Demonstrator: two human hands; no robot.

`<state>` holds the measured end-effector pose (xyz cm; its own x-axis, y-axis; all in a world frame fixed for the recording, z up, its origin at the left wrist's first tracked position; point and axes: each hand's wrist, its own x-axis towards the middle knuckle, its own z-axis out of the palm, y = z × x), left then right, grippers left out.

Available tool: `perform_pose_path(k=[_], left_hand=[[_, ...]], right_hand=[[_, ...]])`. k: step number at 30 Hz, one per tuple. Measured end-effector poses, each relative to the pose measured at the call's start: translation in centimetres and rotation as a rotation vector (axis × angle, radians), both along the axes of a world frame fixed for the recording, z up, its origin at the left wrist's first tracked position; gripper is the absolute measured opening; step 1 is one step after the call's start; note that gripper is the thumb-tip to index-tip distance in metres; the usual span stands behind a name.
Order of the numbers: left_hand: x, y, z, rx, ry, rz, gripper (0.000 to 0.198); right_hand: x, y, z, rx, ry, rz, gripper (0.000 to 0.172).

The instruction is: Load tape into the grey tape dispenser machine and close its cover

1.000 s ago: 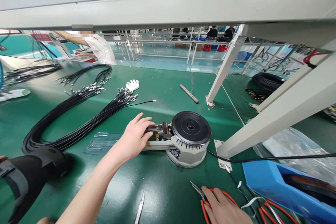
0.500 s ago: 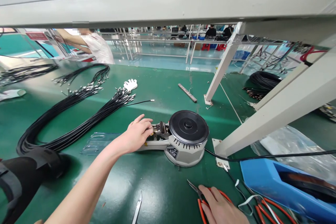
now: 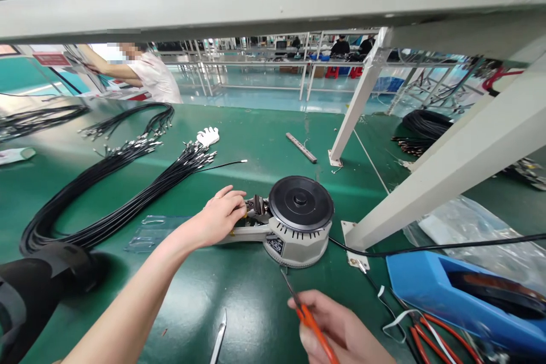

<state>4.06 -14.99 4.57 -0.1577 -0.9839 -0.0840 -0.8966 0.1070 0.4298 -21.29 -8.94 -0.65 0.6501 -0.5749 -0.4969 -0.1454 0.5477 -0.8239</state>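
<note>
My left hand (image 3: pixel 226 213) rests at the arm of a grey tape dispenser (image 3: pixel 298 239) with a round black top. Its fingers are bent over the metal mechanism (image 3: pixel 258 206), and what the fingertips grip is hidden. Lower right, my right hand (image 3: pixel 336 324) is closed round the orange handles of needle-nose pliers (image 3: pixel 305 313). The thin dark jaws point up and left, close to the front foot of the dispenser. A pair of tweezers or a blade-like metal tool (image 3: pixel 219 336) lies on the green table between my arms.
Bundles of black cables (image 3: pixel 128 205) lie at left, near a white glove (image 3: pixel 208 136). A metal strip (image 3: pixel 301 148) and white posts (image 3: pixel 356 108) stand beyond the dispenser. At right are a blue tape holder (image 3: pixel 420 278) and more red-handled pliers (image 3: pixel 446 335). A co-worker (image 3: pixel 156 77) is at the far left.
My right hand has lifted the pliers and turned them, moving left towards the dispenser. My left hand stays at the mechanism. The view has shifted slightly.
</note>
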Motion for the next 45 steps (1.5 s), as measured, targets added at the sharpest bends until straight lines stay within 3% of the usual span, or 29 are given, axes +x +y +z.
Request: perform_pose_path(k=[3, 8, 14, 23, 31, 45], left_hand=[[-0.4, -0.3, -0.1, 0.027, -0.026, 0.029, 0.025], [-0.7, -0.5, -0.1, 0.050, -0.058, 0.050, 0.036], [-0.4, -0.9, -0.1, 0.007, -0.064, -0.009, 0.035], [-0.1, -1.3, 0.1, 0.032, -0.018, -0.038, 0.039], [-0.5, -1.6, 0.9, 0.025, 0.081, -0.122, 0.022], [-0.1, -2.0, 0.9, 0.091, 0.100, -0.134, 0.026]], right_hand=[[2.2, -0.8, 2.0, 0.243, -0.289, -0.121, 0.041], [4.8, -2.4, 3.0, 0.272, -0.436, -0.236, 0.021], [6.2, -3.5, 2.3, 0.295, -0.589, -0.251, 0.018], [6.9, -3.9, 1.8, 0.355, -0.644, -0.267, 0.019], [8.1, -3.2, 2.8, 0.379, -0.563, -0.493, 0.016], [8.0, -3.5, 2.3, 0.448, -0.631, -0.393, 0.017]])
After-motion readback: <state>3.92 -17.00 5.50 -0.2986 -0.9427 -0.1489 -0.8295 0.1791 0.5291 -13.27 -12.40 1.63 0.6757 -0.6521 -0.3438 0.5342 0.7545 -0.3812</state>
